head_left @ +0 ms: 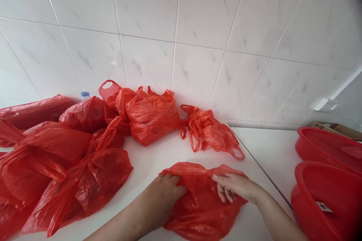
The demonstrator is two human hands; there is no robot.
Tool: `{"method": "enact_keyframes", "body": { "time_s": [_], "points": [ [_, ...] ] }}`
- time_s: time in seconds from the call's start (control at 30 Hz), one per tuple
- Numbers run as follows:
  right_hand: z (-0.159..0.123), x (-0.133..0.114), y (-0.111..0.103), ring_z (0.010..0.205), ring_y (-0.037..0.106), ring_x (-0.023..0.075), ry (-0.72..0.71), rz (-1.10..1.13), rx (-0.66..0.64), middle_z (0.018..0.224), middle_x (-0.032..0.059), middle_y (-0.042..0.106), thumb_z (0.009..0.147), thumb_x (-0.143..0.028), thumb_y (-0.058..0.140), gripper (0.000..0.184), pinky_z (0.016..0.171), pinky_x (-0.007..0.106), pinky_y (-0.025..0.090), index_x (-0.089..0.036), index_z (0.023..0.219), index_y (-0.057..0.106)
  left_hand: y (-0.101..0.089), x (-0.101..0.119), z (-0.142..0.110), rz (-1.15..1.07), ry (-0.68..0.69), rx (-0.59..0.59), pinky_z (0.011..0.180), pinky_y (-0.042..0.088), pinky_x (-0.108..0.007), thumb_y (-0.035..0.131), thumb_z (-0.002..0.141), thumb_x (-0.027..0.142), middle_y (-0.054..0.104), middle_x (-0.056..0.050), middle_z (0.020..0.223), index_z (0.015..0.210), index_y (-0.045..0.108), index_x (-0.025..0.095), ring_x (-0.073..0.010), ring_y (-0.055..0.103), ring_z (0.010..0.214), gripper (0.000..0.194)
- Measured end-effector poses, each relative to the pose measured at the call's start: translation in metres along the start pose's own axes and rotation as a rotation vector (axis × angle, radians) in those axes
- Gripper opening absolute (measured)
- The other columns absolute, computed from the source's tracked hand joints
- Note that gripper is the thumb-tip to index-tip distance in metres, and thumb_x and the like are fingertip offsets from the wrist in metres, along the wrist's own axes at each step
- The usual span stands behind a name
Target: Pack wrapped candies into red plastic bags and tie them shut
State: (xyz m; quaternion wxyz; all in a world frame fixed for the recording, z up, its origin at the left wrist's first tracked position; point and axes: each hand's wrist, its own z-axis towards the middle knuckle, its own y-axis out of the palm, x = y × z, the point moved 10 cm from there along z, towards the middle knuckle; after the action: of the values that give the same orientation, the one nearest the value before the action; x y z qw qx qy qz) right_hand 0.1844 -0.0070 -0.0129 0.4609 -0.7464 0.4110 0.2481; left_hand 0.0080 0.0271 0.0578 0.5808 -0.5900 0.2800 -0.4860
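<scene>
In front of me lies a red plastic bag (198,216), its mouth spread wide toward me. My left hand (162,201) is closed on the left side of its rim, the fingers bent over the thin film. Inside the mouth on the right is my right hand (233,187), palm side partly showing. Its fingers are loosely bent and apart, with nothing between them, and the bag's edge runs along the back of the hand and wrist. What the bag holds, if anything, cannot be made out.
Several filled, knotted red bags (98,180) crowd the left. Another full bag (152,116) and crumpled bags (212,130) sit near the tiled wall (198,71). A blue-capped bottle (85,95) stands behind. Red plastic baskets (305,192) are at the right, past a table seam (263,167).
</scene>
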Motion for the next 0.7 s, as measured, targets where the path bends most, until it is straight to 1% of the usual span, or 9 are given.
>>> {"method": "enact_keyframes", "body": {
  "time_s": [0.1, 0.17, 0.23, 0.3, 0.4, 0.5, 0.57, 0.63, 0.7],
  "points": [
    [0.005, 0.005, 0.006, 0.051, 0.049, 0.0093, -0.032, 0.055, -0.032, 0.067, -0.0017, 0.062, 0.086, -0.06, 0.045, 0.042, 0.054, 0.023, 0.038, -0.019, 0.09, 0.055, -0.004, 0.015, 0.007, 0.053, 0.029, -0.039, 0.073, 0.05, -0.034, 0.058, 0.08, 0.018, 0.064, -0.006, 0.096, 0.094, 0.065, 0.023, -0.0228, 0.06, 0.084, 0.017],
    [0.011, 0.013, 0.005, 0.051, 0.049, 0.0094, 0.007, -0.011, 0.018, 0.063, -0.0035, 0.058, 0.085, -0.055, 0.049, 0.036, 0.051, 0.022, 0.034, -0.019, 0.087, 0.054, -0.005, 0.025, 0.01, 0.046, 0.101, -0.035, 0.084, 0.048, -0.04, 0.065, 0.079, 0.03, 0.062, -0.007, 0.107, 0.099, 0.065, 0.024, -0.0258, 0.058, 0.096, 0.022],
    [0.016, 0.021, 0.002, 0.053, 0.049, 0.0095, 0.062, -0.075, 0.073, 0.059, -0.0044, 0.053, 0.085, -0.053, 0.049, 0.034, 0.052, 0.022, 0.032, -0.02, 0.078, 0.052, -0.002, 0.018, 0.012, 0.062, 0.1, -0.021, 0.098, 0.04, -0.05, 0.074, 0.07, 0.038, 0.059, -0.009, 0.119, 0.098, 0.068, 0.024, -0.0325, 0.052, 0.112, 0.032],
    [0.018, 0.025, -0.002, 0.057, 0.049, 0.0096, 0.086, -0.099, 0.1, 0.06, -0.0044, 0.052, 0.086, -0.05, 0.047, 0.034, 0.055, 0.022, 0.032, -0.019, 0.073, 0.05, 0.003, -0.004, 0.015, 0.097, 0.017, -0.012, 0.099, 0.039, -0.054, 0.077, 0.067, 0.032, 0.06, -0.012, 0.118, 0.093, 0.07, 0.022, -0.0358, 0.051, 0.114, 0.029],
    [0.015, 0.021, -0.006, 0.066, 0.053, 0.0105, 0.073, -0.106, 0.088, 0.07, -0.0039, 0.055, 0.086, -0.045, 0.05, 0.026, 0.061, 0.022, 0.036, -0.02, 0.082, 0.055, 0.006, -0.029, 0.017, 0.092, -0.035, -0.008, 0.088, 0.048, -0.044, 0.069, 0.072, 0.018, 0.063, -0.009, 0.104, 0.097, 0.069, 0.023, -0.0285, 0.059, 0.099, 0.026],
    [0.004, 0.002, -0.004, 0.076, 0.059, 0.0131, 0.012, -0.153, 0.102, 0.087, -0.0018, 0.061, 0.085, -0.04, 0.051, 0.031, 0.066, 0.024, 0.042, -0.022, 0.11, 0.055, 0.0, -0.029, 0.016, 0.072, 0.037, 0.025, 0.083, 0.05, -0.034, 0.055, 0.083, 0.012, 0.062, -0.006, 0.107, 0.111, 0.062, 0.025, -0.0214, 0.06, 0.095, 0.032],
    [-0.007, -0.016, -0.002, 0.086, 0.062, 0.0167, -0.034, -0.25, 0.174, 0.098, 0.0017, 0.064, 0.086, -0.035, 0.048, 0.036, 0.073, 0.028, 0.046, -0.023, 0.119, 0.053, -0.011, -0.023, 0.013, 0.076, 0.112, 0.132, 0.081, 0.05, -0.033, 0.046, 0.089, 0.013, 0.063, -0.007, 0.103, 0.112, 0.06, 0.022, -0.0198, 0.059, 0.091, 0.028],
    [-0.021, -0.037, 0.003, 0.101, 0.061, 0.0228, -0.084, -0.383, 0.269, 0.113, 0.0074, 0.064, 0.085, -0.03, 0.048, 0.042, 0.084, 0.035, 0.048, -0.022, 0.126, 0.053, -0.026, -0.019, 0.006, 0.094, 0.149, 0.321, 0.082, 0.049, -0.036, 0.044, 0.092, 0.014, 0.062, -0.008, 0.1, 0.107, 0.06, 0.02, -0.0208, 0.058, 0.09, 0.023],
    [-0.038, -0.058, 0.012, 0.112, 0.058, 0.0268, -0.179, -0.495, 0.33, 0.125, 0.0096, 0.061, 0.084, -0.027, 0.047, 0.047, 0.094, 0.041, 0.046, -0.022, 0.131, 0.052, -0.039, -0.028, -0.003, 0.089, 0.078, 0.509, 0.088, 0.047, -0.041, 0.048, 0.091, 0.016, 0.058, -0.011, 0.109, 0.108, 0.057, 0.02, -0.0238, 0.055, 0.1, 0.02]
  ]
}}
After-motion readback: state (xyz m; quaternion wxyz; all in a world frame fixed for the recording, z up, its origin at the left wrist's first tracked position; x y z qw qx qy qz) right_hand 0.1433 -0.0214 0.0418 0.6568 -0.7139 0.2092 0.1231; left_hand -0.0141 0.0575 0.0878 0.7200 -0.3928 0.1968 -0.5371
